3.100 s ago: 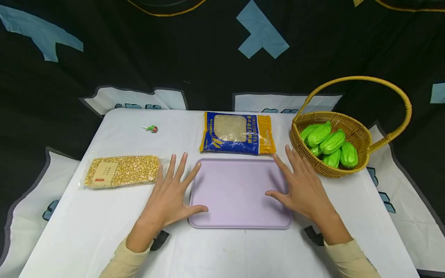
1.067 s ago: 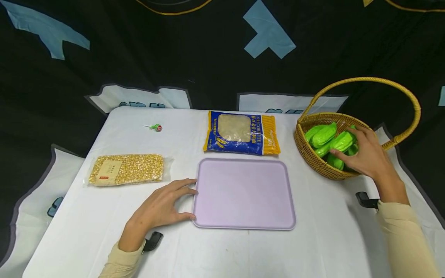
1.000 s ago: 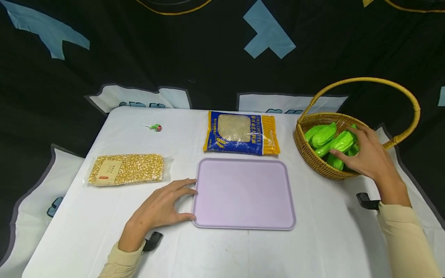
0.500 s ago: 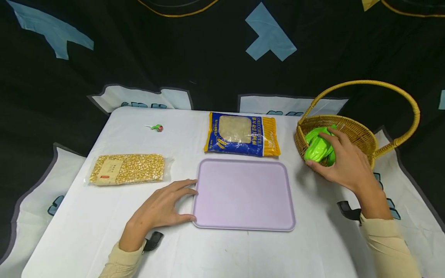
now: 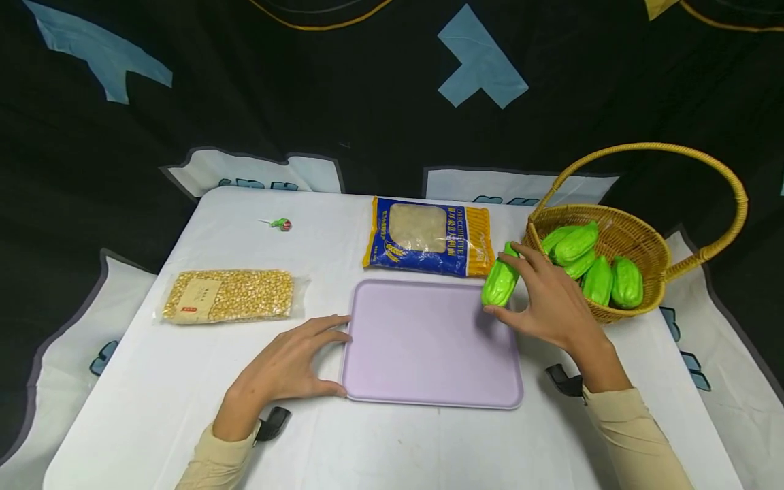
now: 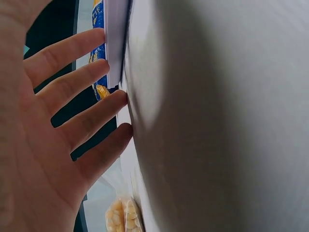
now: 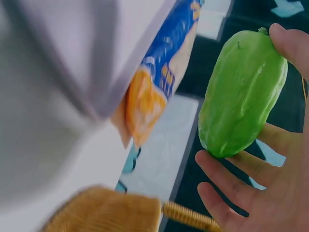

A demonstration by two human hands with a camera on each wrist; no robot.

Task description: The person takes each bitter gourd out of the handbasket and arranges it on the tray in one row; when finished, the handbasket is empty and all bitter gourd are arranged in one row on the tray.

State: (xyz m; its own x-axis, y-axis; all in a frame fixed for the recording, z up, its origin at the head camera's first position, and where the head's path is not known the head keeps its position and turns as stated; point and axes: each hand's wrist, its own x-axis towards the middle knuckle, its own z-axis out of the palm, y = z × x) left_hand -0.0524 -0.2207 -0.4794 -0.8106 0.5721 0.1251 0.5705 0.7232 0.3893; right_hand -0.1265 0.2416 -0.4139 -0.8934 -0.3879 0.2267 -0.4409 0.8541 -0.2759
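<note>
In the head view my right hand [image 5: 548,303] pinches a glossy, oblong green ridged fruit [image 5: 499,280] by its two ends, above the right back corner of the lilac tray [image 5: 429,347]. The right wrist view shows the fruit [image 7: 244,92] with a short stem by the thumb; its exact kind is unclear. At the tray's left edge lies my left hand [image 5: 284,364], fingers spread and slightly bent, fingertips at the rim. Several similar green fruits [image 5: 626,282] lie in the wicker basket [image 5: 643,248] on the right.
Behind the tray lies a blue and yellow pasta bag [image 5: 419,235]. A clear bag of yellow kernels [image 5: 245,296] is to the left, and a small lollipop [image 5: 282,224] farther back. The basket's tall handle [image 5: 661,146] arches up. A white cloth covers the table [image 5: 392,449].
My right hand reached into the basket, took hold of one green fruit and carried it left to the tray's corner. My left hand moved to the tray's left edge and stayed there.
</note>
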